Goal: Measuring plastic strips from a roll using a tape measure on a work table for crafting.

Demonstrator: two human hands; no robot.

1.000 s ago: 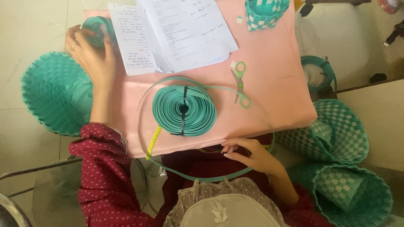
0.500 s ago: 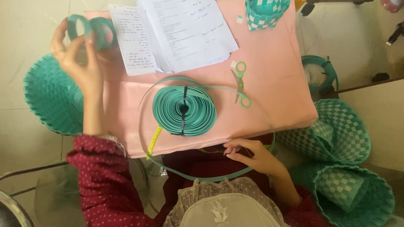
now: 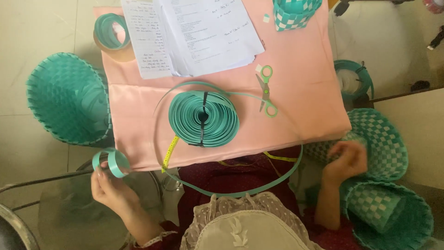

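A small loop of glossy teal plastic strap sits pinched in the left hand, fingers closed on its lower edge, just off the near-left corner of the table and over the bare floor. On the table, a smooth pink cloth carries a large, tightly wound coil of the same flat teal strap, bound by a dark tie; one loose end of the strap sweeps out in a wide arc past the near edge and across the lap. A yellow measuring tape hangs over that edge. Green-handled scissors lie just right of the coil, stapled papers behind it, another strap roll at the far-left corner. Woven teal baskets stand on the floor: a plain one to the left, checkered ones to the right. The right hand is blurred beside the checkered basket, fingers curled; whether it grips anything cannot be told.
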